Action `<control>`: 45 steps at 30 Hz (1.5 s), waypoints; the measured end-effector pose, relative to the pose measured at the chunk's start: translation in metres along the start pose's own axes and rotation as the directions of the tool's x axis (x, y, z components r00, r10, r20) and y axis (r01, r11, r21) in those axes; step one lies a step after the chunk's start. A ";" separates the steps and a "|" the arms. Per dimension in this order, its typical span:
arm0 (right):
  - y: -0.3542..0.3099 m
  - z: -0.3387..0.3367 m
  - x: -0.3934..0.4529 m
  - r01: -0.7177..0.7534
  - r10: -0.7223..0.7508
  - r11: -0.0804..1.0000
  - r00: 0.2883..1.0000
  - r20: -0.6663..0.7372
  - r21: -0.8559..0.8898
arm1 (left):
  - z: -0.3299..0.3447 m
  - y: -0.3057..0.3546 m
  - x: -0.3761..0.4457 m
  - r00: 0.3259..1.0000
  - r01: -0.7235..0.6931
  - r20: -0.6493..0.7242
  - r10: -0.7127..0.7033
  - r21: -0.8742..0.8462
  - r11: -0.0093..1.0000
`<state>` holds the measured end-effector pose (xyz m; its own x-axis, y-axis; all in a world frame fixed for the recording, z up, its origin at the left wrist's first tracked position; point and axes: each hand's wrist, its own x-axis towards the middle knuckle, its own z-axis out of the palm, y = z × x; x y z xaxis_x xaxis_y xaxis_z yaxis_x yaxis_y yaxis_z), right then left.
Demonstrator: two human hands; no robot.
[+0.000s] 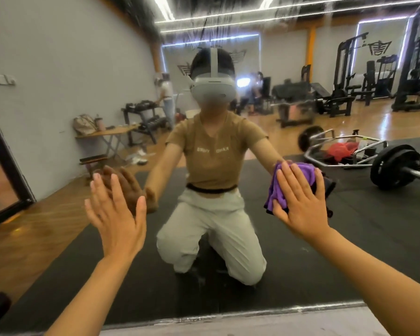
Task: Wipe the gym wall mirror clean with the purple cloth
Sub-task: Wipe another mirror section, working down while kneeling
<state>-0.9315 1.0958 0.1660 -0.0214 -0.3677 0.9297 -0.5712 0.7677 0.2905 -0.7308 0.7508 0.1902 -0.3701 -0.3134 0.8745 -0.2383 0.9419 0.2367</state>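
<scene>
Two bare forearms reach up from the bottom corners of the frame toward the large gym wall mirror [58, 76], whose lower edge runs across the bottom above a pale sill [252, 321]. At lower left, the left hand [117, 214] is raised flat with straight fingers spread apart, holding nothing; whether the palm touches the glass cannot be told, though its darker reflection sits just above it. At centre right, the right hand [301, 202] presses the crumpled purple cloth [280, 187] against the mirror with straight, splayed fingers laid over it; the cloth bulges out on the hand's left and upper sides.

In the glass, a kneeling person in a tan top and pale trousers [211, 229] appears on a black floor mat [349, 238]. Farther back at right, a chrome hex-bar with black weight plates [395, 168] lies on the mat, and red fabric [337, 149] lies inside its frame. At middle left stands a small folding table [112, 134] carrying a bag. Black weight machines [349, 81] fill the upper right. Wet streaks mark the top of the mirror.
</scene>
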 end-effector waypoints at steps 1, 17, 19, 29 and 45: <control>-0.003 0.002 -0.019 0.020 -0.020 1.000 1.000 0.016 0.005 | 0.004 0.007 -0.011 0.999 -0.051 0.015 0.050 0.004 0.999; -0.009 0.022 -0.190 0.395 -0.374 0.919 0.862 0.342 0.009 | 0.057 0.043 -0.093 0.975 -0.088 0.205 0.086 0.002 0.996; 0.007 0.016 -0.165 0.457 -0.446 0.888 0.840 0.310 0.042 | 0.057 0.043 -0.092 0.973 -0.077 0.215 0.082 -0.030 0.997; 0.008 0.008 -0.040 -0.125 0.125 0.992 0.992 -0.017 -0.001 | 0.072 0.036 -0.118 0.973 -0.084 0.209 0.100 -0.083 0.993; -0.056 0.033 -0.267 -0.035 0.034 0.999 0.925 0.378 -0.004 | 0.091 0.032 -0.114 0.981 -0.176 0.077 0.181 -0.060 0.982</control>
<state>-0.9211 1.1332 -0.1061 -0.3496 -0.5128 0.7841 -0.5665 0.7823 0.2591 -0.7778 0.8061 0.0597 -0.4751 -0.1464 0.8677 -0.1149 0.9879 0.1038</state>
